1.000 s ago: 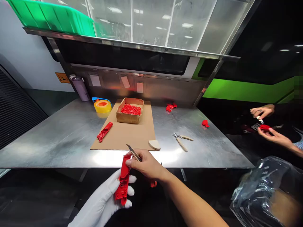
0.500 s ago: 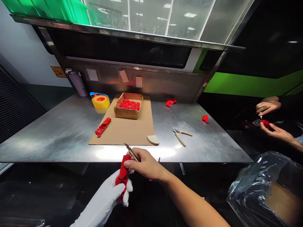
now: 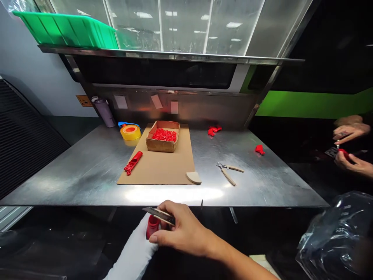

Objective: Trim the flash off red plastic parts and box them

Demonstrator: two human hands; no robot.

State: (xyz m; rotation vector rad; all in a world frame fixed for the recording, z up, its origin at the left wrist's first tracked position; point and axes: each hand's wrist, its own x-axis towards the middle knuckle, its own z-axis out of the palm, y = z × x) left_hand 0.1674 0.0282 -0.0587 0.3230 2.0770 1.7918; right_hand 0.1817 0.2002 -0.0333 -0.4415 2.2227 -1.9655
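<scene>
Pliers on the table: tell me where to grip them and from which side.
Take the pliers by both pale handles, probably best from the front right. They lie on the metal table with the tip toward the back left and the handles spread toward the right and near edge, so fingers could close around both.

The left hand (image 3: 143,241) wears a long white glove (image 3: 134,249) reaching up the forearm (image 3: 124,267); the right hand (image 3: 185,229) is bare.

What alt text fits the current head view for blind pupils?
A bare right hand holds a knife beside a red part in a gloved left hand; beyond, a table bears pliers and a box of red pieces.
</scene>
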